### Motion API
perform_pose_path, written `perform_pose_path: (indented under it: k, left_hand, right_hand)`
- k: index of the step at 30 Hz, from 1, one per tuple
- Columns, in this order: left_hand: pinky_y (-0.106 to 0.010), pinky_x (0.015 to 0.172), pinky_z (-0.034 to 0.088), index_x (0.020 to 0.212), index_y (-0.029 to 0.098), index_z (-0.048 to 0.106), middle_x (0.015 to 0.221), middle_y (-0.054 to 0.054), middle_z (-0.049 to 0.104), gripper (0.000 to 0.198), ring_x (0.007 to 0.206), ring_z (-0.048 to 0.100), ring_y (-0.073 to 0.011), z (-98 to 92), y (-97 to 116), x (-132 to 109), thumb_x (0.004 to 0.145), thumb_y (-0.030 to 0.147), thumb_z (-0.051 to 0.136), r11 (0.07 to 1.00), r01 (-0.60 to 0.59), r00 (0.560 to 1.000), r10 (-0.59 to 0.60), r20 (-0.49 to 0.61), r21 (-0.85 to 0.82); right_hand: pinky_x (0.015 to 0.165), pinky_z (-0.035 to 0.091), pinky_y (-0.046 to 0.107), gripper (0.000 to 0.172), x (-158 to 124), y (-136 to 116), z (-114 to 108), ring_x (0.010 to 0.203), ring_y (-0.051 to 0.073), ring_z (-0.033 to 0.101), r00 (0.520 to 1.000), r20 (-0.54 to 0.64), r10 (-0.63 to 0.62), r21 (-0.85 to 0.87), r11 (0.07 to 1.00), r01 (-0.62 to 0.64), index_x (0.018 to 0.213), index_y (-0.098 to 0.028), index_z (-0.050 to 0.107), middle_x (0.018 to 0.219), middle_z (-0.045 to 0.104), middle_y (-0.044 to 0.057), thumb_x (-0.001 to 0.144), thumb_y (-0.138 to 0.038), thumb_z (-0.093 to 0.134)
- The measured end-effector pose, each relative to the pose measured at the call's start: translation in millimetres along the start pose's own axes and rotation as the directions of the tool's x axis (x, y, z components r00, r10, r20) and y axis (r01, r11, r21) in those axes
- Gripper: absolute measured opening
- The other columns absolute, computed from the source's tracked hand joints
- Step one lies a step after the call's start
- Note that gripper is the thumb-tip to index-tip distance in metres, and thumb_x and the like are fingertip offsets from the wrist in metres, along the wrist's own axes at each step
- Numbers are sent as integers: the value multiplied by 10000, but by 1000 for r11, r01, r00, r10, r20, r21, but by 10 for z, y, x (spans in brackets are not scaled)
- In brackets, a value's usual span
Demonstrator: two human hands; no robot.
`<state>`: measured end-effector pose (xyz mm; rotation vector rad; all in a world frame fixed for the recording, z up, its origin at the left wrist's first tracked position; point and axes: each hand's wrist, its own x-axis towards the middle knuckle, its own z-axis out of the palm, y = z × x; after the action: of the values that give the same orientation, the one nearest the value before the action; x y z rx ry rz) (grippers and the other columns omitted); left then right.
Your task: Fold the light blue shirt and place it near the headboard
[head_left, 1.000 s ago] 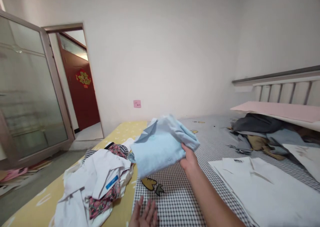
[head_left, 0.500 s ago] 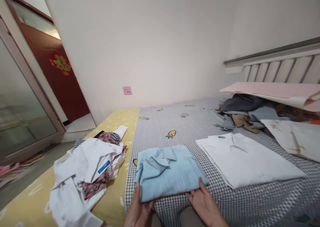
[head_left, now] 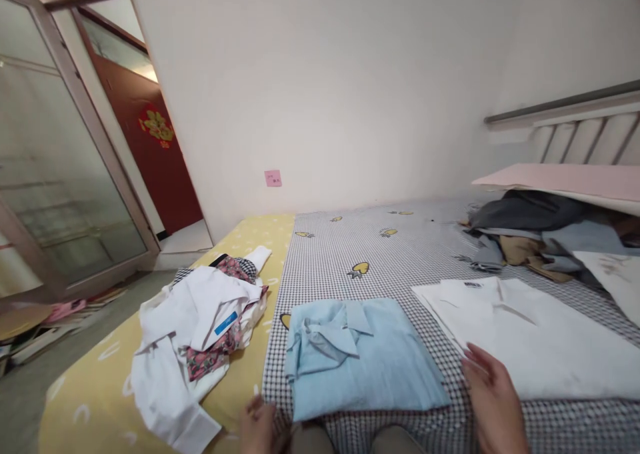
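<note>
At nine o'clock a glass door (head_left: 65, 167) stands open beside a red door (head_left: 150, 147). At seven o'clock a loose heap of white and floral clothes (head_left: 200, 327) lies on the yellow sheet (head_left: 90, 401). The left hand (head_left: 257, 427), at six o'clock, has drawn back from the folded light-blue shirt (head_left: 360, 357); half a second ago its fingers touched the shirt's near edge, and now it sits just off that edge, grasping nothing. The shirt lies flat, collar up, on the checked sheet (head_left: 400, 261), in the same spot as half a second ago, so it appears set down and let go. The right hand (head_left: 495, 401) has also left it and moved toward four o'clock, open, fingertips at the near edge of the flat white shirt (head_left: 530, 334); whether they touch it I cannot tell. At two o'clock a dark pile of clothes (head_left: 530, 234) lies under a pink board (head_left: 565, 181) by the headboard (head_left: 585, 134).
</note>
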<state>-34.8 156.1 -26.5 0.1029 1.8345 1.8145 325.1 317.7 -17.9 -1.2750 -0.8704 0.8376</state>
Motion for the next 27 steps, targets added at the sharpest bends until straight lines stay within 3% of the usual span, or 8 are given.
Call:
perform_pose_path:
  k: [2, 5, 8, 13, 16, 19, 23, 27]
  left_hand:
    - [-520, 908, 552, 1011, 207, 578, 931, -87, 647, 385, 986, 658, -315, -29, 184, 70, 701, 428, 637, 920, -318, 941, 336, -44, 231]
    - [-628, 1094, 397, 1137, 197, 615, 1302, -183, 556, 525, 1309, 483, -394, 147, 489, 89, 764, 561, 552, 558, -652, 704, 697, 136, 514]
    - [-624, 1118, 361, 1242, 219, 613, 1524, -185, 392, 525, 1446, 340, -394, 455, 681, 29, 787, 480, 619, 314, -719, 621, 692, 368, 620]
    - [-626, 1164, 249, 1046, 288, 702, 1591, -78, 395, 297, 1517, 224, -370, 880, 780, 14, 758, 217, 714, 32, -740, 602, 478, 640, 672]
    - [-580, 1185, 237, 970, 240, 682, 1469, -86, 551, 165, 1441, 392, -295, 1100, 862, 112, 861, 166, 582, -24, -768, 543, 505, 671, 640]
    - [-571, 1155, 301, 1178, 179, 621, 1459, -162, 542, 286, 1376, 470, -302, 1323, 997, 205, 916, 186, 507, 26, -716, 558, 622, 550, 697]
    - [-603, 1112, 348, 1357, 120, 507, 1478, -213, 499, 445, 1380, 451, -354, 1417, 1129, 224, 915, 163, 474, 124, -667, 552, 744, 375, 735]
    - [-579, 1133, 341, 1238, 159, 587, 1373, -179, 584, 362, 1330, 496, -318, 1089, 1043, 229, 923, 180, 411, 113, -807, 413, 810, 417, 580]
  right_hand:
    - [1082, 414, 500, 469, 237, -204, 220, 1174, 288, 586, 955, 195, -224, -196, 945, 262, 1145, -218, 622, 1231, 650, 109, 803, -524, 526]
    - [1093, 373, 530, 464, 506, -455, 774, 1266, 291, 529, 826, 476, -301, -490, 690, 533, 1260, -228, 610, 1344, 617, 120, 919, -436, 375]
    - [1081, 320, 613, 405, 617, -527, 1272, 1363, 339, 439, 772, 616, -160, -641, 468, 609, 1233, -251, 650, 1472, 530, 116, 885, -394, 498]
    - [1060, 332, 503, 74, 595, -475, 1397, 1214, 283, 547, 687, 712, -141, -574, 446, 687, 756, -253, 696, 1215, 702, 23, 766, -283, 629]
    - [959, 394, 404, 164, 566, -482, 1199, 1097, 238, 586, 718, 645, -261, -572, 459, 680, 860, -247, 664, 1112, 710, 44, 863, -329, 522]
    - [897, 406, 418, 133, 527, -470, 1028, 982, 251, 600, 783, 485, -390, -674, 404, 619, 846, -235, 611, 1027, 689, 66, 853, -291, 491]
    - [994, 361, 543, 416, 469, -431, 941, 1131, 295, 585, 832, 417, -367, -800, 285, 527, 1126, -247, 619, 1346, 585, 113, 754, -135, 470]
    - [1028, 389, 506, 463, 374, -515, 943, 1220, 267, 566, 739, 469, -483, -668, 353, 655, 1246, -228, 593, 1350, 607, 114, 841, -150, 382]
